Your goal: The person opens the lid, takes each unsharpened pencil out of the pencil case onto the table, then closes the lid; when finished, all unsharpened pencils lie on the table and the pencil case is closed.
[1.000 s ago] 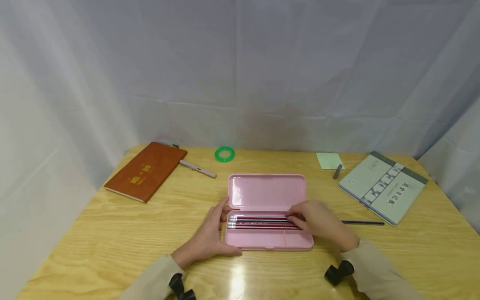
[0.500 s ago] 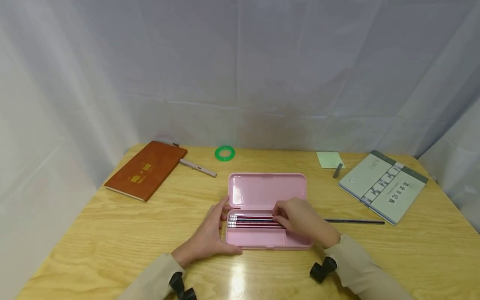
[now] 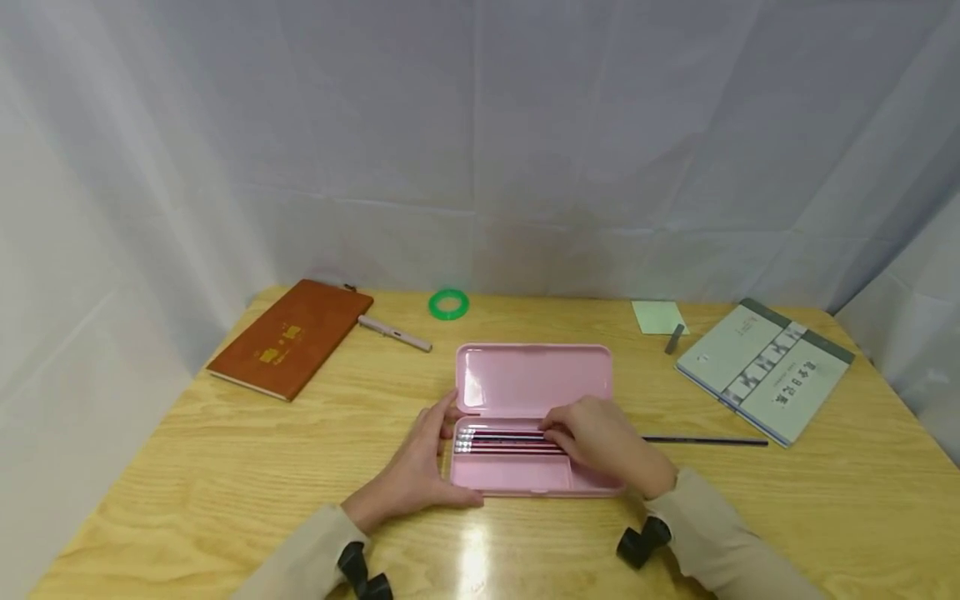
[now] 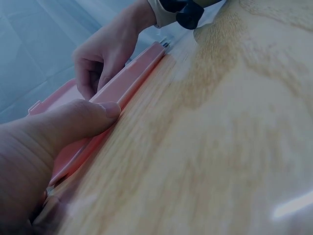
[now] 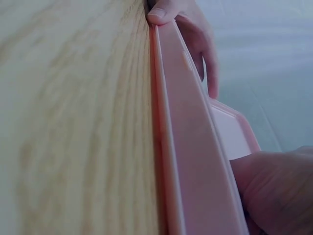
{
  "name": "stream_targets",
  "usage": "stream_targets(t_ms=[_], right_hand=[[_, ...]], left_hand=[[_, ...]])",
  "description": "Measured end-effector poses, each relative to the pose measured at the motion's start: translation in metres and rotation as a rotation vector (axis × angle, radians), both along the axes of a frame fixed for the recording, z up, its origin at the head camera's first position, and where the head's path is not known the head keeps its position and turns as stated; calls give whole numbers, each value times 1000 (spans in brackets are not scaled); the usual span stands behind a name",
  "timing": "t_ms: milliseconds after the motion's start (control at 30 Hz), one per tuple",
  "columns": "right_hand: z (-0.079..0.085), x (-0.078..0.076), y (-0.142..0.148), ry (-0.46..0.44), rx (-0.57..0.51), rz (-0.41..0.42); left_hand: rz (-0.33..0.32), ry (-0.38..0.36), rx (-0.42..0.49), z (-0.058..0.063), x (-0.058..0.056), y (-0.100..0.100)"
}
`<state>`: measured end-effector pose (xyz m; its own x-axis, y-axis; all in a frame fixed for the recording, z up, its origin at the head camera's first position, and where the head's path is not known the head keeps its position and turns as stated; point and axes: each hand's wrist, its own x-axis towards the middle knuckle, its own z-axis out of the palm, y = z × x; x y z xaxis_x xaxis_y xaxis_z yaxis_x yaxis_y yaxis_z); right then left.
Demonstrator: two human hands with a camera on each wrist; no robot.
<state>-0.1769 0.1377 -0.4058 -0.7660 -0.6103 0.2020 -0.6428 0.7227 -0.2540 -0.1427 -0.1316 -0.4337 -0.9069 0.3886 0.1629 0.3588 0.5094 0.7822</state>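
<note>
An open pink pencil case (image 3: 512,477) lies on the table with its lid (image 3: 534,382) tipped back. Striped pencils (image 3: 506,448) with silvery ends lie side by side in its rear compartment. My left hand (image 3: 408,475) grips the case's left end, its thumb (image 4: 83,120) along the front wall and its fingers toward the hinge side. My right hand (image 3: 600,437) reaches into the case from the right, thumb and index finger pinching at a pencil in the row. The right hand covers the pencils' far ends. A dark pencil (image 3: 708,440) lies on the table right of the case.
A brown notebook (image 3: 292,337) and a pale pen (image 3: 395,332) lie at the left. Behind the case is a green ring (image 3: 448,305). At the right are a sticky note (image 3: 658,317), a small grey stick (image 3: 674,338) and pale green notebooks (image 3: 765,371).
My right hand has slid left along the pencils, mostly in the first half second, uncovering more of the dark pencil on the table. The left hand keeps its place on the case.
</note>
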Motion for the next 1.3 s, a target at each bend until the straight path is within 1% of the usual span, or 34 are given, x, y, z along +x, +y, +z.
stream_targets(t_ms=[133, 300, 433, 567, 733, 833, 933, 1100, 1200, 1300], right_hand=[[-2, -2, -2, -31, -26, -41], [-3, -3, -8, -27, -12, -49], [-3, -2, -9, -35, -9, -54], [2, 1, -7, -54, -16, -52], [14, 6, 5, -82, -40, -59], [19, 10, 24, -101, -67, -76], [20, 15, 51, -128, -96, -99], [21, 30, 106, -205, -119, -189], [19, 40, 139, -178, -130, -219], [11, 47, 166, -110, -142, -207]], left_hand=[[7, -12, 0, 1, 0, -1], [29, -27, 2, 2, 0, -3], [27, -28, -5, 2, 0, -2], [28, -36, 1, 1, 0, -1], [17, -33, -5, 0, 0, 1], [13, -30, -10, 0, 0, 1], [18, -27, -6, 0, 0, 0], [18, -21, -7, 0, 0, -2], [13, -22, -2, -1, -1, -1], [12, -26, 4, -1, -1, 0]])
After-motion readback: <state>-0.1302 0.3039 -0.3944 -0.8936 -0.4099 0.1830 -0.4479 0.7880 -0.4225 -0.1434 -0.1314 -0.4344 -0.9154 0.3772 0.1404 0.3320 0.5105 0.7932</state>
